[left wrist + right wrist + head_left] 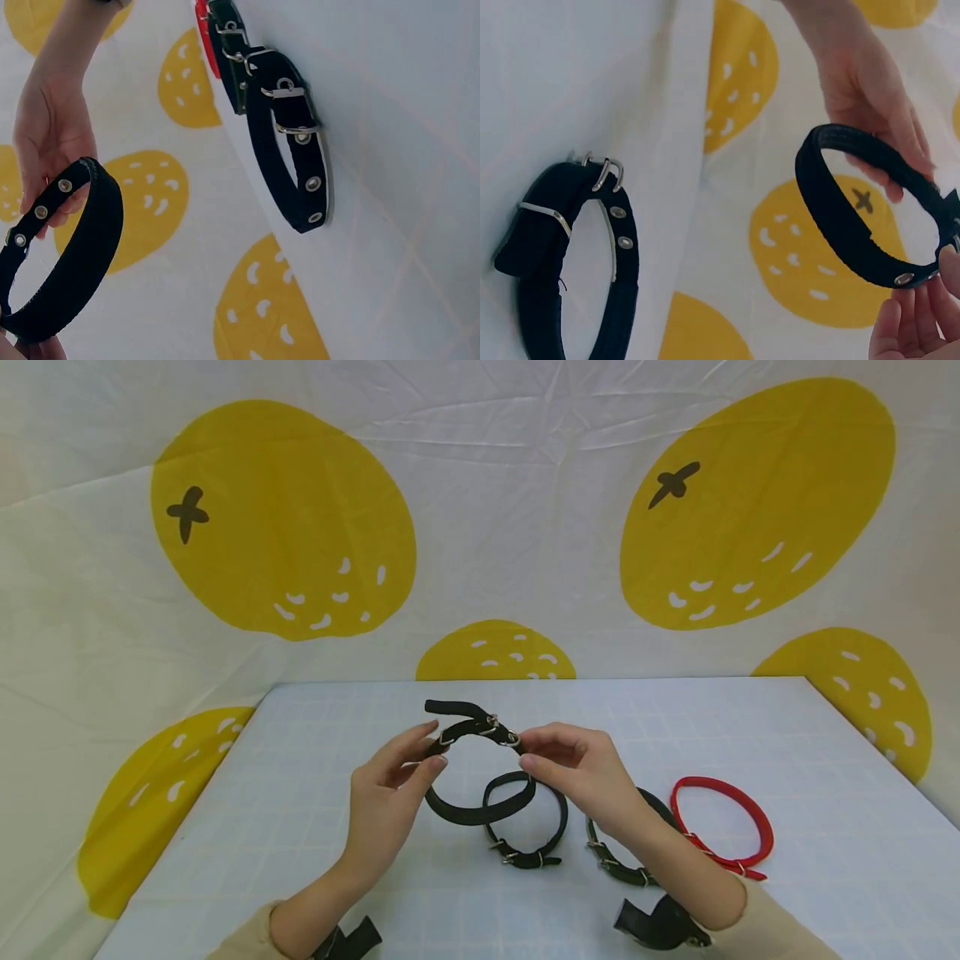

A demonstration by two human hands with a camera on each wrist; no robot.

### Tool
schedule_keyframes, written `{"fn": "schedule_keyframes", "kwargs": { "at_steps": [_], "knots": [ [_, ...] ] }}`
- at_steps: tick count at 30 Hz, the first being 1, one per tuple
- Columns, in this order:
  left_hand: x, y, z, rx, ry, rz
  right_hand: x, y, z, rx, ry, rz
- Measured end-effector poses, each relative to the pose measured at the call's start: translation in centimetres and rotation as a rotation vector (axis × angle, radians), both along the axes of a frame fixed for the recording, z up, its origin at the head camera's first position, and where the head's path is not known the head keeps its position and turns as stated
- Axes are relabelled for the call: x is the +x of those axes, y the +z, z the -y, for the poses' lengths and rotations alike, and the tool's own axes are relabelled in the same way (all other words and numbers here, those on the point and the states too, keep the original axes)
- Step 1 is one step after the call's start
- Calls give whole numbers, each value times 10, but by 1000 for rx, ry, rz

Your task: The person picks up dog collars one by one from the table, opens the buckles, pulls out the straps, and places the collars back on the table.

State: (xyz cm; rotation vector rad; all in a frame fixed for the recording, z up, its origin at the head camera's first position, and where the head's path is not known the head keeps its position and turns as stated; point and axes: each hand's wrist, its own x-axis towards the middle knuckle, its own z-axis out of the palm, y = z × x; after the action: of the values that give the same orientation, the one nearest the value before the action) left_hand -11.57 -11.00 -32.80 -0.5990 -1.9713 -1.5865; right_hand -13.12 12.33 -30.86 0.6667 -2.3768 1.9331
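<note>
Both hands hold a black buckle collar [480,814] up above the table. Its loop is closed, and the free strap end sticks out to the left at the top. My left hand [393,777] grips the collar's left side between thumb and fingers. On the other side, my right hand [577,764] pinches it beside the metal ring and buckle. In the left wrist view, metal eyelets show along the collar's band [101,225]. Below it on the table lies a second black collar [558,827], buckled into a loop, partly overlapped by the held one in the head view.
Right of that lies a dark green collar [618,870], partly hidden by my right forearm. A red collar [765,831] is beside it. Black strap pieces [660,922] show near both wrists. The white table [247,827] meets a cloth backdrop with yellow fruit prints.
</note>
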Motion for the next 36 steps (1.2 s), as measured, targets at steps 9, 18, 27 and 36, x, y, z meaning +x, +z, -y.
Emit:
{"fn": "schedule_keyframes", "kwargs": {
  "at_steps": [9, 18, 27, 36],
  "knots": [
    [-5, -4, 0, -109, -11, -116, -1, 0, 2, -26, -32, 37],
    [-6, -3, -1, -154, -8, -144, -1, 0, 5, -68, -22, 57],
    [-8, -4, 0, -192, -27, -188, -1, -3, 7, -81, -39, 71],
    [-9, -5, -2, -210, -1, -278, -1, -4, 9, -94, -42, 75]
  ]
}}
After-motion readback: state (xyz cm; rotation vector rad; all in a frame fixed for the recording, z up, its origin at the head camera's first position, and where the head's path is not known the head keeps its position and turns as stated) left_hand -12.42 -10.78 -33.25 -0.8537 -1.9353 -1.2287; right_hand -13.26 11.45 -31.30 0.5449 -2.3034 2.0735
